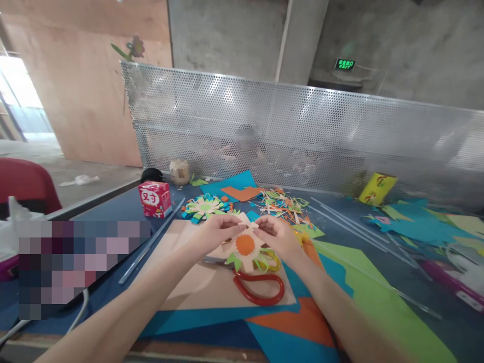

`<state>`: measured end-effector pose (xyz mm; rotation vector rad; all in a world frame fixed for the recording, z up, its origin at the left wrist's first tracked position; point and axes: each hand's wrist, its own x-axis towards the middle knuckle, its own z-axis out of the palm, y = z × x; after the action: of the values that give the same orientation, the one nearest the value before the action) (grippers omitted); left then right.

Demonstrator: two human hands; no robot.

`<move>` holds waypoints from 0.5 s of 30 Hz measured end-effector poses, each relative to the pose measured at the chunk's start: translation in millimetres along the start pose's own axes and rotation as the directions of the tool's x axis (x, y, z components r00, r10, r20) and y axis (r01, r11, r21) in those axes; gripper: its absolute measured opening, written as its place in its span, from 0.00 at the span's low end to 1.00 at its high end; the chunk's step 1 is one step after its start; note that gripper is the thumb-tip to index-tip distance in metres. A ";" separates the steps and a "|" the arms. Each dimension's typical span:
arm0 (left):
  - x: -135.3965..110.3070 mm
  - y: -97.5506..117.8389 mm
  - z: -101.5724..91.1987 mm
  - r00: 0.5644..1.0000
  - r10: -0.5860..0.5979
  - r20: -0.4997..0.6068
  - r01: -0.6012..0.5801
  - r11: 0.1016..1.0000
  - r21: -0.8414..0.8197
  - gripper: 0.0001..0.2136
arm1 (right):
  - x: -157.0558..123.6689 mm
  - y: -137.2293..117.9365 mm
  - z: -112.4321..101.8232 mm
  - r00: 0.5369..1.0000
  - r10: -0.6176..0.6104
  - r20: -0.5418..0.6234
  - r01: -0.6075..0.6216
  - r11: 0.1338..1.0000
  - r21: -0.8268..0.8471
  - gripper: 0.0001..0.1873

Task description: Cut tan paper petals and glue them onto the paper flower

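A paper flower (245, 245) with a round orange centre, pale petals and green pieces is held between my two hands over a pale sheet of paper (181, 287). My left hand (221, 229) pinches its far left petals. On the far right side, the fingers of my right hand (274, 233) are closed on another petal. Scissors with red handles (260, 290) lie on the sheet just below the flower, partly covered by it. A yellow handle (275, 261) shows beside them. Farther off lies a second paper flower (205, 205) with green, white and blue petals.
Paper scraps (285, 204) are heaped beyond my hands. A red box (155, 199) stands at the left, a yellow packet (377, 189) at the far right. Clear rods (351, 227) and green paper (378, 287) lie rightward. A perforated metal screen (212, 116) closes the table's far edge.
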<state>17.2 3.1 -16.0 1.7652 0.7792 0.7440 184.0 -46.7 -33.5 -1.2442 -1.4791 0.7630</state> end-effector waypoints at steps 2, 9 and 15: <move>1.9 -4.3 -1.7 0.999 -0.011 -0.032 0.010 0.999 -0.050 0.14 | -0.7 1.4 0.1 0.999 0.024 0.028 -0.023 0.999 -0.040 0.10; 1.8 -6.0 -3.1 0.996 -0.053 -0.073 0.039 0.982 -0.187 0.13 | -4.4 3.0 1.5 0.985 0.085 0.148 -0.086 0.996 0.000 0.09; -1.2 -10.7 -6.5 0.988 -0.124 -0.090 0.106 0.977 -0.185 0.14 | -3.3 5.0 -3.3 0.993 0.056 0.101 -0.050 0.997 -0.061 0.07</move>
<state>9.7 8.6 -24.5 1.5174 0.8478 0.8050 188.5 -49.0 -38.1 -1.3093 -1.5661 0.8356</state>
